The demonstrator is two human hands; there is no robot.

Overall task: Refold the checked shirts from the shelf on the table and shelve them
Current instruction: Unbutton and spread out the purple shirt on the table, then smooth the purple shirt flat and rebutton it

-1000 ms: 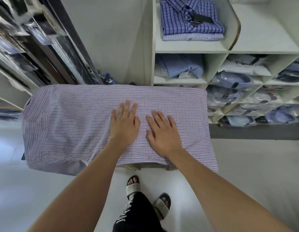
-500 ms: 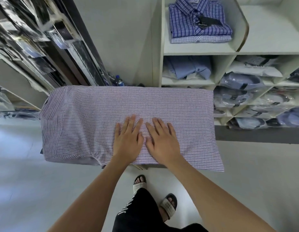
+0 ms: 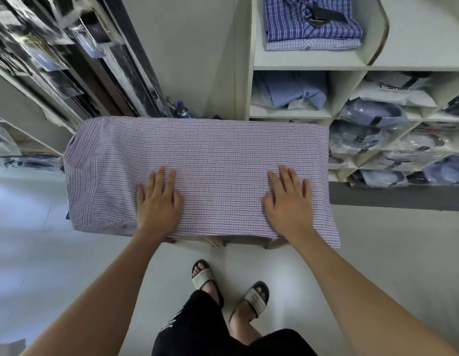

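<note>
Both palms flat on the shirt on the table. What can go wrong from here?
1. The checked shirt overhangs the table at its left end and near right corner; it may slide off.
2. The left hand and right hand press flat, gripping nothing, so smoothing may drag it or bunch layers underneath.

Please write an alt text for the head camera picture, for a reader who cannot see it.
Seen from above, a person's left hand and right hand press flat on a checked shirt spread over a table; shelves holding folded shirts stand behind.
</note>
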